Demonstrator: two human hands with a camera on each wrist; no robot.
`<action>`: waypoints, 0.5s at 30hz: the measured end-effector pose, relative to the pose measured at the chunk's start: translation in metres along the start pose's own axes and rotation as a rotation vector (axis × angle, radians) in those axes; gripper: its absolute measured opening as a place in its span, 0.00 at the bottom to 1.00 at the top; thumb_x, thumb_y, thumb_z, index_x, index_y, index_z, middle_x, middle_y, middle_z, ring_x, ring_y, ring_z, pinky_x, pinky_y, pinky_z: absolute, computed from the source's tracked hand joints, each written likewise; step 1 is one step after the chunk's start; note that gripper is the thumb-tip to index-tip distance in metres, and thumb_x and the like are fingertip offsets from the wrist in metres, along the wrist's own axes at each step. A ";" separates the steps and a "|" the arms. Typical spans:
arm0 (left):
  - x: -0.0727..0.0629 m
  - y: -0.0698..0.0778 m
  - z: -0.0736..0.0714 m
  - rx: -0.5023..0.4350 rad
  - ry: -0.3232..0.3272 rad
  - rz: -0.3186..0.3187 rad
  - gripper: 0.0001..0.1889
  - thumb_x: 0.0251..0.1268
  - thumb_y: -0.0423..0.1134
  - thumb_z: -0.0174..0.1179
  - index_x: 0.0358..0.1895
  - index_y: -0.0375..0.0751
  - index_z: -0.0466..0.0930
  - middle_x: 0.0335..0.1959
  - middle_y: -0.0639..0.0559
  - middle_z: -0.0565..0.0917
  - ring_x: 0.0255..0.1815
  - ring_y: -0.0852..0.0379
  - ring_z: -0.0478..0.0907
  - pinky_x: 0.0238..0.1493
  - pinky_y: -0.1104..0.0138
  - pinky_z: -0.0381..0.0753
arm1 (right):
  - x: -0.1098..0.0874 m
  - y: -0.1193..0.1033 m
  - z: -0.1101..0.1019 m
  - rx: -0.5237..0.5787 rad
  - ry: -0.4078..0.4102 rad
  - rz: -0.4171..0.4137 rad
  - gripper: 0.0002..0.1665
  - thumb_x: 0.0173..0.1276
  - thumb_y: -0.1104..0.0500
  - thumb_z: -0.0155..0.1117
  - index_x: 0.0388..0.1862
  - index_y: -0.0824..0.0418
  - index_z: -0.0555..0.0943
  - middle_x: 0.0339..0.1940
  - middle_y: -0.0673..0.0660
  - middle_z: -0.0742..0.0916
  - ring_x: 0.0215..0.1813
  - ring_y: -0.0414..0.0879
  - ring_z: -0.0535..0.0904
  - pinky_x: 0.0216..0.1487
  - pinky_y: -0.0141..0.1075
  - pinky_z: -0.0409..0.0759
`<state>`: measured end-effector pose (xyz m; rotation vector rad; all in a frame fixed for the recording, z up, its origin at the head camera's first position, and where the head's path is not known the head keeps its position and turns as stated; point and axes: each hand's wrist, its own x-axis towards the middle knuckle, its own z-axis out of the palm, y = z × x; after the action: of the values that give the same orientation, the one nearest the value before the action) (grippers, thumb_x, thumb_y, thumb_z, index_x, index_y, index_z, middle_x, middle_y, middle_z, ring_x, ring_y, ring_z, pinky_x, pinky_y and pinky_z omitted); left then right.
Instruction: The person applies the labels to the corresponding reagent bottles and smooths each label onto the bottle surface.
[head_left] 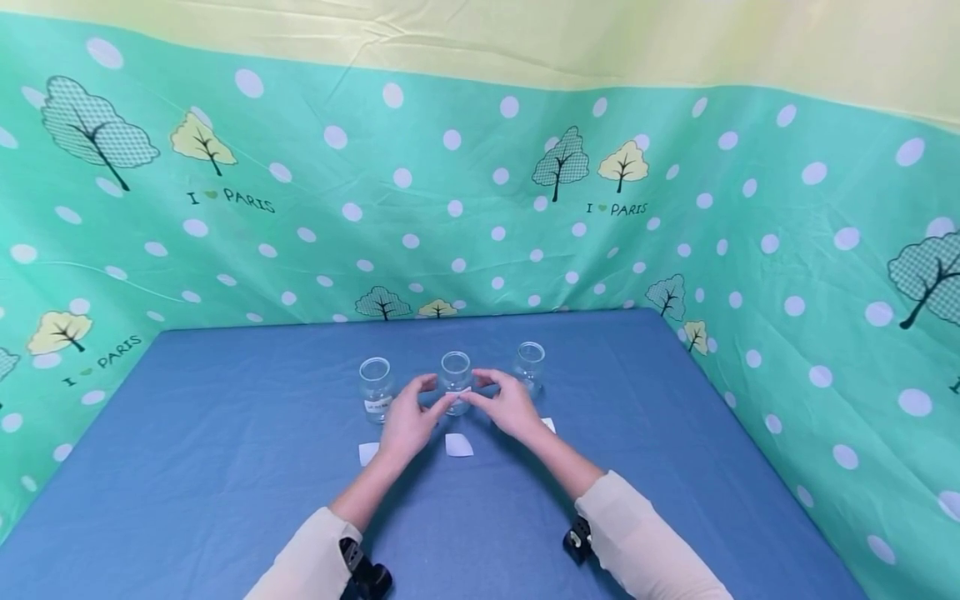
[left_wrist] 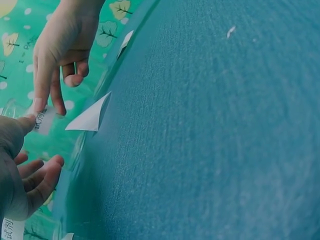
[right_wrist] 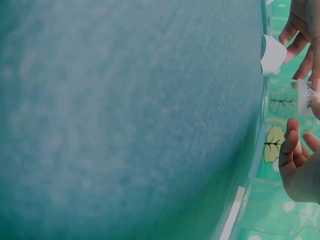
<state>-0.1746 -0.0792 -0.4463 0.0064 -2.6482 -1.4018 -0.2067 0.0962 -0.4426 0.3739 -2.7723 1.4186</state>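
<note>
From my end, the middle glass jar [head_left: 455, 377] stands upright on the blue surface [head_left: 247, 467], mouth up, long axis vertical, its label [right_wrist: 303, 97] facing the person. I see the left hand [head_left: 408, 421] and right hand [head_left: 513, 408] flanking it, thumbs against the label, other fingers apart and loosely bent; whether those touch glass, I can't tell. The thumbs hide part of the lettering. Beside it I have an upright labelled left jar [head_left: 376, 385] and a right jar [head_left: 529, 365], whose lower front the right hand covers. Nearer me, a white paper piece [head_left: 459, 445] lies fully visible; two others are partly hidden by the arms.
</note>
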 end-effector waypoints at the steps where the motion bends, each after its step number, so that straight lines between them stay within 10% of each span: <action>1: 0.000 0.000 0.000 -0.009 -0.002 -0.002 0.29 0.58 0.53 0.62 0.60 0.42 0.72 0.54 0.43 0.80 0.28 0.57 0.80 0.27 0.68 0.77 | 0.000 0.001 0.000 0.021 -0.004 0.002 0.29 0.58 0.47 0.68 0.57 0.55 0.77 0.44 0.55 0.85 0.19 0.45 0.77 0.22 0.33 0.75; 15: 0.001 -0.005 -0.002 -0.131 -0.013 0.009 0.24 0.61 0.48 0.61 0.58 0.42 0.73 0.53 0.42 0.80 0.25 0.59 0.79 0.25 0.69 0.78 | 0.001 0.006 -0.005 0.197 -0.048 0.064 0.24 0.60 0.47 0.66 0.56 0.51 0.79 0.42 0.56 0.85 0.18 0.48 0.78 0.21 0.38 0.78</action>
<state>-0.1755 -0.0842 -0.4492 -0.0291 -2.5573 -1.5749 -0.2093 0.1035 -0.4438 0.3271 -2.7117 1.7262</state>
